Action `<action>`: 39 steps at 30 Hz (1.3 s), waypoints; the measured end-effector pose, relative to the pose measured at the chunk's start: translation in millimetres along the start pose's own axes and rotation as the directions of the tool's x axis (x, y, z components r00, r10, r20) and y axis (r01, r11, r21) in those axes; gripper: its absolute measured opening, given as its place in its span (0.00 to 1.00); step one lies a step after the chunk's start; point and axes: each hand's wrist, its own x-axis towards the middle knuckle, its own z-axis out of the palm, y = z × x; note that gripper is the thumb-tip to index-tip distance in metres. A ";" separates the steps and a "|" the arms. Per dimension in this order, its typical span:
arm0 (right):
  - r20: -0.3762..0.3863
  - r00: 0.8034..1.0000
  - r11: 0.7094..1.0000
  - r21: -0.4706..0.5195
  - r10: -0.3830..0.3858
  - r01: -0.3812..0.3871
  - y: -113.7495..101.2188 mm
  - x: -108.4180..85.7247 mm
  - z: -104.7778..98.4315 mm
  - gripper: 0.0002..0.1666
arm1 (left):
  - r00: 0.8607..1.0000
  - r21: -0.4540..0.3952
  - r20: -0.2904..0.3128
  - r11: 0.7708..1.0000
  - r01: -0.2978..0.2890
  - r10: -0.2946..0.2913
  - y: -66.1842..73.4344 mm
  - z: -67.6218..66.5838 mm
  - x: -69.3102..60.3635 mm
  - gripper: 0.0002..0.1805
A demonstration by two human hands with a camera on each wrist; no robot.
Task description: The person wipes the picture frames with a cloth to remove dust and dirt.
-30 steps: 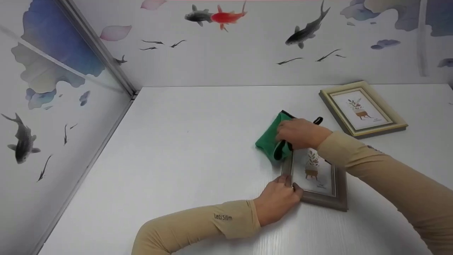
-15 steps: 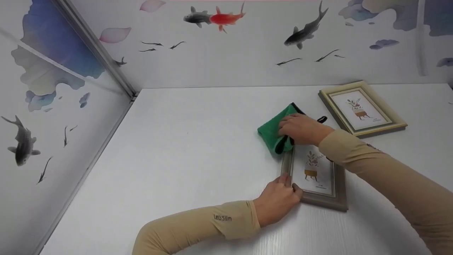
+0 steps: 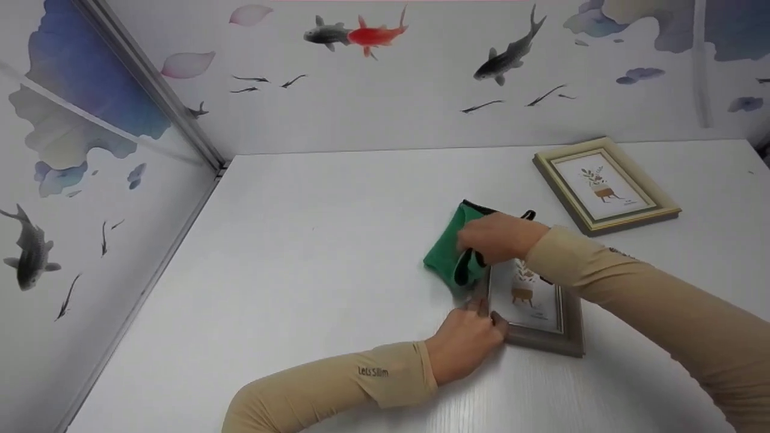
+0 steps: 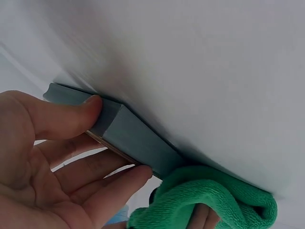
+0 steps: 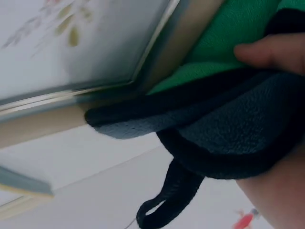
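Observation:
A grey-brown picture frame [image 3: 574,325] with a potted-plant print lies on the white table. My left hand [image 3: 463,346] grips its near left corner, thumb against the outer side [image 4: 138,138] and fingers over the face. My right hand [image 3: 499,237] holds a folded green cloth [image 3: 445,252] with black edging on the frame's left side, towards the far corner. In the right wrist view the cloth [image 5: 214,47] lies along the frame's border, its grey underside and black loop [image 5: 167,195] showing. The right hand and forearm hide the frame's far part.
Another picture frame [image 3: 665,210], cream and gold with a similar print, lies further back on the right of the table [image 3: 301,258]. Walls printed with fish [image 3: 376,36] and leaves bound the table at the back and left.
My right hand and the cloth go slightly away along the frame's left side, then come back towards my left hand. The left hand keeps its grip. The head view shifts slightly.

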 end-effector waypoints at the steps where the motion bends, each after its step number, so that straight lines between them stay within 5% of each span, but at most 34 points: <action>1: -0.032 0.999 1.000 -0.021 0.009 -0.010 5.2 -1.0 0.7 0.12 | 1.000 0.001 -0.002 1.000 0.001 -0.001 0.1 -0.3 0.0 0.07; 6: -0.169 0.983 0.995 -0.057 0.072 -0.082 31.9 -9.0 1.2 0.16 | 1.000 -0.008 -0.006 1.000 -0.004 0.004 0.8 -2.0 1.9 0.07; 14: -0.269 0.941 0.979 0.073 0.205 -0.192 47.7 -34.7 -14.3 0.22 | 1.000 -0.022 0.018 1.000 0.016 -0.016 -0.6 2.5 8.1 0.08; 19: -0.323 0.892 0.943 0.212 0.317 -0.258 44.0 -68.0 -34.8 0.26 | 0.998 -0.095 0.027 0.993 0.063 -0.061 -13.0 8.1 14.2 0.08; 23: -0.346 0.870 0.932 0.220 0.351 -0.289 43.5 -96.5 -44.2 0.27 | 0.992 -0.174 0.074 0.978 0.116 -0.105 -29.7 12.3 18.7 0.09; 32: -0.342 0.850 0.912 0.234 0.400 -0.336 48.8 -134.4 -34.3 0.31 | 0.941 -0.241 0.251 0.927 0.288 -0.227 -73.6 27.9 26.4 0.12; 39: -0.336 0.867 0.916 0.289 0.368 -0.277 34.0 -137.0 -7.6 0.27 | 0.914 -0.254 0.242 0.887 0.385 -0.327 -106.3 48.1 26.6 0.11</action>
